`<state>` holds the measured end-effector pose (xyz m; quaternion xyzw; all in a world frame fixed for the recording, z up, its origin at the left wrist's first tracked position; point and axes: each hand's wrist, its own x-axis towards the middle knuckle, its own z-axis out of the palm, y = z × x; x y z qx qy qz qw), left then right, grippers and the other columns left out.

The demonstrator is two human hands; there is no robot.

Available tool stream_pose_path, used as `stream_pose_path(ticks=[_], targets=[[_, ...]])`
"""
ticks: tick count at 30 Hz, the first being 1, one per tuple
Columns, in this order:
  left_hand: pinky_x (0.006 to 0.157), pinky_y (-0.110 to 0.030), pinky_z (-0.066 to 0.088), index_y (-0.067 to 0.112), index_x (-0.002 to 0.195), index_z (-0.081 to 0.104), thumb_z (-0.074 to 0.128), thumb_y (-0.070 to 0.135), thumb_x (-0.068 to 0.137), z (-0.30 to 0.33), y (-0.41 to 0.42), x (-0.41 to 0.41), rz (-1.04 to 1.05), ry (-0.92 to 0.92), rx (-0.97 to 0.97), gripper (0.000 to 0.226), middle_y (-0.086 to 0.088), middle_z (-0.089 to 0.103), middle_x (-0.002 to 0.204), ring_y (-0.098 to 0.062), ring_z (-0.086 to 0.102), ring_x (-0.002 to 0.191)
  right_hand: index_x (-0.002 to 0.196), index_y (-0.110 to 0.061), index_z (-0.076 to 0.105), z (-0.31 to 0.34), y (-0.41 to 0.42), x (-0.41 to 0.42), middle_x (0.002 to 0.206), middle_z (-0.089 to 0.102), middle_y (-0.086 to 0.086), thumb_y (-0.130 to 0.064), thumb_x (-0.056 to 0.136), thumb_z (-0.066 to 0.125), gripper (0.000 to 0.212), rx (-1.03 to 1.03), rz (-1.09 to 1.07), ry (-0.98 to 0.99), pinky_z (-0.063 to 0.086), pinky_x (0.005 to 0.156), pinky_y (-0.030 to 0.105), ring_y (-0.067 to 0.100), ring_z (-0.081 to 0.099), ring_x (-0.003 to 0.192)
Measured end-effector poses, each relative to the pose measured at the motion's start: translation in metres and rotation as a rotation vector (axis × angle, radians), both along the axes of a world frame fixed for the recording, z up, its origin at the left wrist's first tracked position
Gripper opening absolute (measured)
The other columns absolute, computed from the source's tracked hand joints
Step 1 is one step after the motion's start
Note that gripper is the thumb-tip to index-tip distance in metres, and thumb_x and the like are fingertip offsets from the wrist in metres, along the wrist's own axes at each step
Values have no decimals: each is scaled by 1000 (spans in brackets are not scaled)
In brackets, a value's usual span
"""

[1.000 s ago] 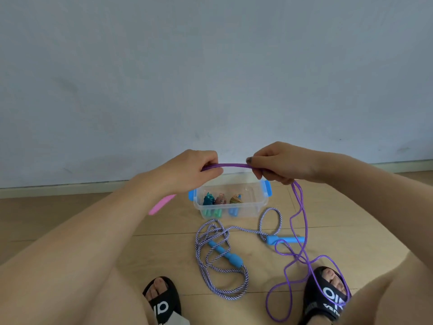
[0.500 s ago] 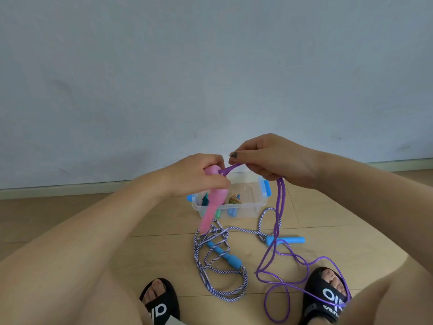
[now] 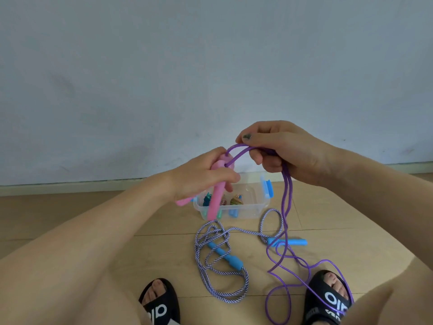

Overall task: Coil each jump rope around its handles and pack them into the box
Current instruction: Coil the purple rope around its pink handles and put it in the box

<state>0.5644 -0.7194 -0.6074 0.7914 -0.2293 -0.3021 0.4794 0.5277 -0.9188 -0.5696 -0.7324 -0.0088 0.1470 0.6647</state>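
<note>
On the floor [image 3: 98, 221] in front of my black slippers [image 3: 328, 299] lies a striped jump rope [image 3: 210, 259] with blue handles, uncoiled. The clear box [image 3: 255, 207] behind it, near the wall, holds a few small colourful things. My left hand [image 3: 199, 179] grips the two pink handles [image 3: 216, 198] together. My right hand [image 3: 281, 151] pinches the purple rope [image 3: 284, 207], which hangs down onto the floor.

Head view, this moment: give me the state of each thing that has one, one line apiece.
Left hand: grips both pink handles together.
Right hand: holds two strands of the purple rope, lifted.
Purple rope: uncoiled, its slack trailing on the floor and over the right slipper.
Striped rope: loose on the floor, blue handles apart, not coiled.
Clear box: open, some items already inside.
</note>
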Motion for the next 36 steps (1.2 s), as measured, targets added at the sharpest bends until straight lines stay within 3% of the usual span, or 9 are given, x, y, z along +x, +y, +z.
stream_pose_path(ticks=[3,6,8,13,16,20,26,30,36], targets=[[65,-29,45,27,88,47,68,30,82,-1,6,3,38,-285,175,22,9,53,76,-23,58,73,103,0,63,-2,-3,0,71,65,11,-15,99,52,19,-126,29,29,33,42,23,15,35,47],[57,-27,33,28,82,43,64,31,82,2,7,5,22,-519,321,21,13,44,69,-15,43,65,108,-2,62,-6,1,-2,90,73,13,-34,100,49,35,-173,115,161,42,49,29,19,44,51],[58,-29,34,30,85,45,63,40,80,2,6,6,2,-545,366,21,13,48,71,-12,47,66,102,-3,61,-11,11,-4,86,72,13,-42,99,48,41,-200,156,204,41,48,28,20,44,50],[62,-31,43,30,95,45,71,67,65,-4,4,6,9,-508,369,54,10,56,86,-11,54,74,79,-10,54,-23,26,0,57,41,1,-31,99,51,30,-332,-4,52,21,41,23,13,25,46],[57,-29,40,26,99,41,77,54,67,-7,9,7,-6,-546,398,55,7,55,84,-15,53,69,84,-11,57,-20,16,6,56,33,-2,-29,101,52,25,-197,-69,67,18,38,21,11,20,46],[56,-31,34,22,91,40,64,34,87,-10,15,11,43,-555,356,27,5,53,79,-18,49,67,73,-14,59,-20,6,8,56,31,-1,-31,99,55,31,-240,-56,56,19,38,21,13,19,47],[62,-33,40,23,80,42,55,35,92,-9,22,17,58,-587,571,21,4,55,81,-16,51,68,73,-11,64,-21,1,12,53,36,-3,-33,98,57,34,-301,-69,14,20,40,23,13,21,46],[56,-31,37,28,72,37,50,34,94,-3,32,24,30,-723,652,26,6,53,74,-18,52,67,87,-7,70,-21,-7,13,50,43,-8,-35,100,53,35,-329,-79,-9,23,41,22,11,26,45],[53,-27,31,29,73,37,51,29,96,-5,37,29,-33,-705,659,28,6,50,74,-12,47,63,72,-23,66,-28,-11,14,60,52,-4,-44,100,47,39,-591,-52,-173,34,46,21,11,38,52]])
